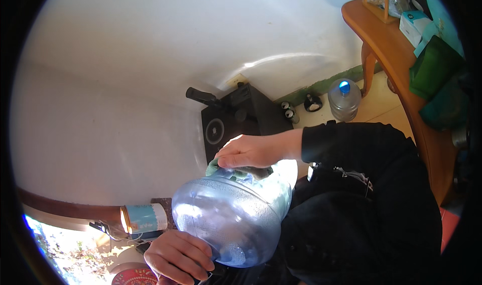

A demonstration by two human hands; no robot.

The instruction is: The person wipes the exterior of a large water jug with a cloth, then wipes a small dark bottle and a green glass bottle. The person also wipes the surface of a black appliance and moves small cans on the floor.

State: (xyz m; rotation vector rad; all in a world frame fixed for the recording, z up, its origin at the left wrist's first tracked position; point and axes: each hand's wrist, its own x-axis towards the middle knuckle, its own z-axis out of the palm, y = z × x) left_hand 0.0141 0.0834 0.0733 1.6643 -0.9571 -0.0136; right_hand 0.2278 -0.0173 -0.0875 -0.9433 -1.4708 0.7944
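A large translucent blue water jug [229, 221] lies tilted in front of my black-clothed legs, with bright light on its wall. My right hand [250, 151] comes in from the right in a black sleeve. It presses a crumpled green cloth [213, 167] against the jug's upper side; part of the cloth is hidden under the palm. At the lower left, my left hand [179, 256] has its fingers curled at the jug's narrow end, which seems to be the neck. The fingers hide most of that end.
Beyond the jug stands a black speaker cabinet [260, 108] against the white wall [124, 96]. Two cans [289, 113], a dark bottle [313, 102] and a clear blue-capped jug [344, 104] stand on the floor. A wooden table [391, 47] curves along the right. A blue-and-white canister [145, 218] is at left.
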